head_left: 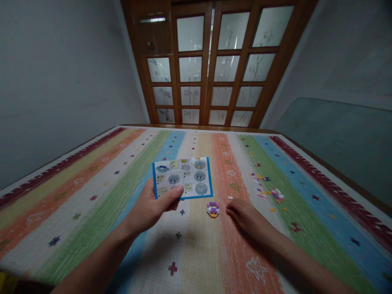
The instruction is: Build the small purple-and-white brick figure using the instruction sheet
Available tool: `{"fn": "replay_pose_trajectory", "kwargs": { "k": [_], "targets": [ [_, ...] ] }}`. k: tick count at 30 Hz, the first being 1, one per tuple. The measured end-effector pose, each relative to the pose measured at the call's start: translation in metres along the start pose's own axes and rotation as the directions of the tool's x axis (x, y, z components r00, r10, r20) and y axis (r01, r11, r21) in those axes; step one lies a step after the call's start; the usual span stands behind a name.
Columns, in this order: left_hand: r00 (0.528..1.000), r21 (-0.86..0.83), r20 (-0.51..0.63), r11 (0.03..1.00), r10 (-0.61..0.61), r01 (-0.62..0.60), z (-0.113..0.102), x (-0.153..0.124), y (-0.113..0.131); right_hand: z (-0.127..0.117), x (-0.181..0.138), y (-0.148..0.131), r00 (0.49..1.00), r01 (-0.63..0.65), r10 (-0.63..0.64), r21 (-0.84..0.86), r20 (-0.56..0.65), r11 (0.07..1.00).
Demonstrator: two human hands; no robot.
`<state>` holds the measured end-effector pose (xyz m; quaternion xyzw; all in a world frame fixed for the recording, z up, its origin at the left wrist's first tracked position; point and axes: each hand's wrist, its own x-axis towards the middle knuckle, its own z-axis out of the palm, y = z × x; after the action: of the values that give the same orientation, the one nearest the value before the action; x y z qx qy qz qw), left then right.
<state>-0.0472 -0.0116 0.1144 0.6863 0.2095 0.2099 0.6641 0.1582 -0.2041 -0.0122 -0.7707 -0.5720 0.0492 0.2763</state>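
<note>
My left hand (151,208) grips the lower left corner of a blue-bordered instruction sheet (186,176) and holds it up over the table, thumb on top. The sheet shows several pictured building steps. A small purple, white and yellow brick model (213,208) sits on the striped cloth just right of the sheet. My right hand (245,215) rests on the cloth next to the model, fingers curled and pointing toward it, without touching it. A tiny white piece (230,197) lies just beyond its fingertips.
The table wears a striped multicoloured cloth (92,183). Several loose small bricks (269,190) are scattered at the right. A wooden door with frosted glass panes (211,65) stands behind the table. Grey walls close in at the left and right.
</note>
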Motion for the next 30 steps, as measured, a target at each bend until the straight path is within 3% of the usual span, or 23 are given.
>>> {"fn": "replay_pose_trajectory", "kwargs": {
  "k": [7,13,19,30],
  "targets": [
    [1.000,0.011,0.002,1.000,0.006,-0.006,-0.001,0.001,-0.001,0.010,-0.008,0.002,0.999,-0.020,0.020,-0.004,-0.030,1.000],
    [1.000,0.030,-0.019,1.000,0.001,0.000,0.000,0.000,0.000,0.002,-0.007,-0.002,0.999,-0.048,0.048,0.052,-0.004,0.998],
    [1.000,0.051,-0.030,0.999,-0.004,0.005,0.000,-0.001,-0.001,-0.004,-0.004,0.000,0.997,0.052,-0.059,0.140,0.044,0.989],
    [0.999,0.021,-0.036,1.000,-0.023,0.024,-0.001,-0.002,-0.002,-0.005,0.001,0.000,1.000,0.007,-0.002,0.168,-0.029,0.986]
  ]
}}
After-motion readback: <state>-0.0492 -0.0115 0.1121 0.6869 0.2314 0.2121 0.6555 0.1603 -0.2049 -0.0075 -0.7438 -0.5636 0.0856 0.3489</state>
